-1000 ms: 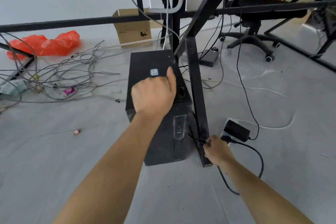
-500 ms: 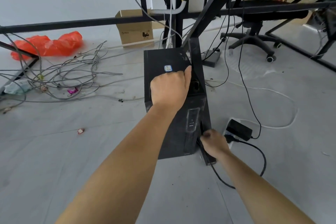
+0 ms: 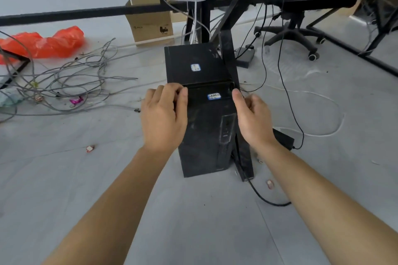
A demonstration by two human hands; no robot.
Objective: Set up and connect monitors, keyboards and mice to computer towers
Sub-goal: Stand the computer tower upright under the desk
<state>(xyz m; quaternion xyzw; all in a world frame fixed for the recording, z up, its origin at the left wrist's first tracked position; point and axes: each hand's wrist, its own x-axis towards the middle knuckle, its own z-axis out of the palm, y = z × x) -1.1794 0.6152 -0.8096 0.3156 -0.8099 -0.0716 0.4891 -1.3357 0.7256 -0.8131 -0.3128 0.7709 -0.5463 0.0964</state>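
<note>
Landmark: tower point(image 3: 204, 131) — black, upright on the grey floor point(image 3: 193, 221), front face toward the camera, mid-frame.

Right of the tower's foot: a black cable point(image 3: 269, 202) curves over the floor and runs up toward the base of the desk leg point(image 3: 229, 58).

Left hand point(image 3: 163, 118): at the tower's upper left front corner. Fingers curled over the top edge, thumb on the front face; it grips the tower.

Right hand point(image 3: 252, 118): at the tower's upper right front corner. Thumb straight, its tip against the edge; fingers loosely bent, lying over the desk leg. Cannot tell whether they have hold of anything.

Desk leg: black, slanted, close along the tower's right side.

Adapter point(image 3: 283, 138): black, on the floor right of the tower, partly hidden by the right wrist.

Stickers, blue and white: one point(image 3: 214, 96) high on the tower's front, one point(image 3: 195, 67) on its top panel.

Left of the tower: a loose tangle of grey cables point(image 3: 64, 84); further left and back, a red bag point(image 3: 43, 42).

Behind the tower, to the left — a cardboard box point(image 3: 150, 26). Behind it to the right, a chair point(image 3: 295, 34), only its wheeled base and seat underside showing.
</note>
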